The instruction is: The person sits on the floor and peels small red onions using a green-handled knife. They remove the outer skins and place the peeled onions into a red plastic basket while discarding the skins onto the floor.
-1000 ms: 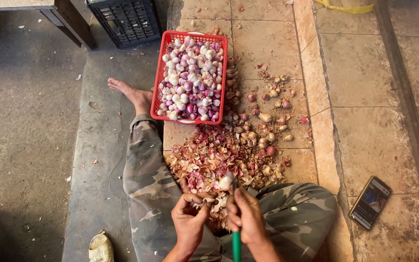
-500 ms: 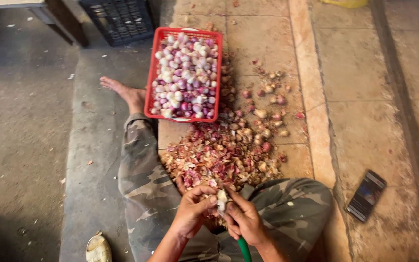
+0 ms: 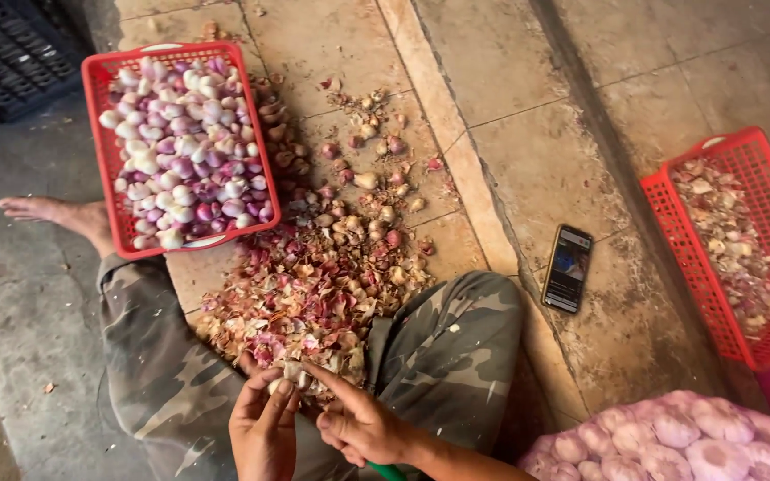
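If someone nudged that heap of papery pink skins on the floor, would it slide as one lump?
Probably not. The heap of skins is loose, thin flakes, so it would likely scatter and drift. It looks very light. Bulbs mixed in might roll away.

A market or produce-sorting yard floor; worn stone slabs (image 3: 510, 169) across the upper frame; red baskets (image 3: 100, 134) of garlic; peel heap (image 3: 305, 294) at centre.
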